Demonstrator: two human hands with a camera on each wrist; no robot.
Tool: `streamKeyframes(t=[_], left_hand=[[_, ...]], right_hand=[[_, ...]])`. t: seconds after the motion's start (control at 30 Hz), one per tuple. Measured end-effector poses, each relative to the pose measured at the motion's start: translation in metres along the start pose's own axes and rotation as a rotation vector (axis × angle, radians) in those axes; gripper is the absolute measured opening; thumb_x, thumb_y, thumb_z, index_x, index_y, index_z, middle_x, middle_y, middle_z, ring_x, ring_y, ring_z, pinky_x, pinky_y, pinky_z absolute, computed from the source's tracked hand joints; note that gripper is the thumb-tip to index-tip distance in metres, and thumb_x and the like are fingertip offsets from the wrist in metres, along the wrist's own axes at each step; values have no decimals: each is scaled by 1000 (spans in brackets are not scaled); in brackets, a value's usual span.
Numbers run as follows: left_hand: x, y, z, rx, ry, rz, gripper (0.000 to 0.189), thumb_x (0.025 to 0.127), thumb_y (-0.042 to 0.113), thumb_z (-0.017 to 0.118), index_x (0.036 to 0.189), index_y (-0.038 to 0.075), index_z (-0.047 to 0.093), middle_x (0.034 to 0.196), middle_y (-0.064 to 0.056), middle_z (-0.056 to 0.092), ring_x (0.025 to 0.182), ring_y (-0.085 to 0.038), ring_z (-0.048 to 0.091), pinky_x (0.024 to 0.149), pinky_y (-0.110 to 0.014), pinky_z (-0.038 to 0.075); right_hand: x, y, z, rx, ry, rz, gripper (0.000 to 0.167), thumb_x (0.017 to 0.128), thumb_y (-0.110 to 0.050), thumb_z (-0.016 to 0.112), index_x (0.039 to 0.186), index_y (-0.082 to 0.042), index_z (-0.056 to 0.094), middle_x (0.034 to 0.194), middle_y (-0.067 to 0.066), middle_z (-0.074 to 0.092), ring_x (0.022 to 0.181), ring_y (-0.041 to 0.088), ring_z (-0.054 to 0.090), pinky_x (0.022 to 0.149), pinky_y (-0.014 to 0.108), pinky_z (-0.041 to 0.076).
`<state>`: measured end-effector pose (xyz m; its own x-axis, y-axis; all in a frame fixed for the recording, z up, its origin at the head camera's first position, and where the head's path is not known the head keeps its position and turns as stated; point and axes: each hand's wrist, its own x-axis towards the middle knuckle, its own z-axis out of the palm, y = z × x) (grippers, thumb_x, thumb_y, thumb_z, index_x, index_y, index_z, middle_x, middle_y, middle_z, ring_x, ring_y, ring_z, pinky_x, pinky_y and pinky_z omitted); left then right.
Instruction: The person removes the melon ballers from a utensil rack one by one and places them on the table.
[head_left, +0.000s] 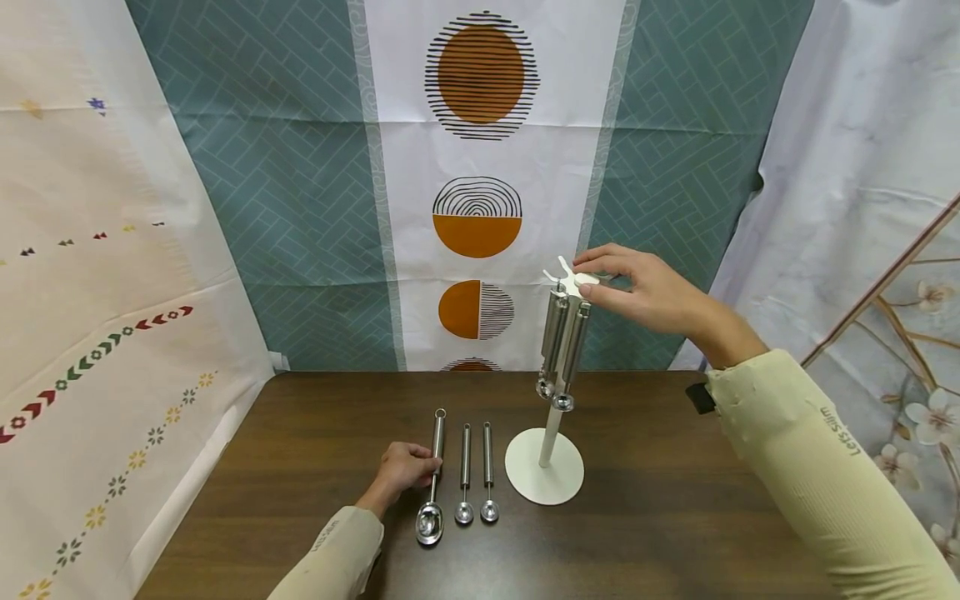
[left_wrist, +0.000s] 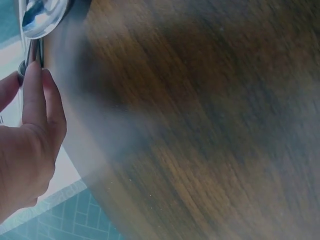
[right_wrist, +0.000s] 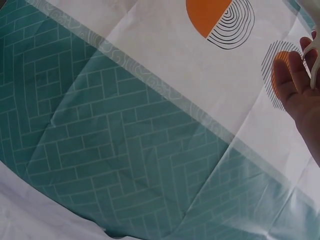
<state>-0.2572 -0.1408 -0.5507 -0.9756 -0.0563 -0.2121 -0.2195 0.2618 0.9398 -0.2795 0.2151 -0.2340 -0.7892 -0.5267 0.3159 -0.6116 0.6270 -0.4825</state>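
Fingers of the left hand (head_left: pixel 406 467) pinch a large silvery metal spoon (head_left: pixel 432 490); the right hand (head_left: pixel 647 287), fingers curled, grips a white round-based stand (head_left: pixel 551 440), best braced upright.

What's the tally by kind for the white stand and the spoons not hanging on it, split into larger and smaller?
Larger spoon: 1
Smaller spoons: 2
White stand: 1
Total: 4

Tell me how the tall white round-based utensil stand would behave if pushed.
The stand may tip: shiny metal utensils hang high beside its slim post. Its flat disc base would likely slide rather than roll.
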Motion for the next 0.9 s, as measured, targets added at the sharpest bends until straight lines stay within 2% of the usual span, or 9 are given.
streamKeyframes(t=[0.37, 0.67, 0.77, 0.9], left_hand=[[4, -3, 4, 87, 9, -55, 15, 81, -4, 76, 91, -12, 69, 73, -10, 67, 57, -15, 66, 53, -26, 57], [10, -8, 5, 129, 43, -26, 15, 80, -2, 78, 88, -10, 69, 75, -11, 68, 58, -18, 68, 54, -28, 58], [8, 0, 1, 272, 63, 7, 18, 80, 8, 81, 88, -5, 71, 77, -9, 69, 65, -18, 68, 60, -31, 59], [5, 20, -4, 495, 95, 60, 27, 79, 24, 83, 94, 4, 74, 87, -6, 72, 83, -25, 67, 71, -40, 54]], right_hand=[[0, 1, 2, 4, 5, 7, 35, 100, -29, 61, 129, -9, 66, 137, 4, 55, 127, 26, 48, 94, 53, 44], [0, 5, 5, 32, 19, -28, 33, 101, -28, 58, 126, -6, 64, 134, 8, 53, 127, 29, 45, 96, 55, 41], [0, 7, 7, 34, 22, -65, 32, 103, -25, 54, 125, -4, 62, 134, 11, 51, 128, 30, 44, 99, 54, 39], [-1, 8, 8, 39, 29, -101, 29, 104, -19, 50, 124, -1, 61, 134, 14, 51, 128, 32, 44, 101, 55, 37]])
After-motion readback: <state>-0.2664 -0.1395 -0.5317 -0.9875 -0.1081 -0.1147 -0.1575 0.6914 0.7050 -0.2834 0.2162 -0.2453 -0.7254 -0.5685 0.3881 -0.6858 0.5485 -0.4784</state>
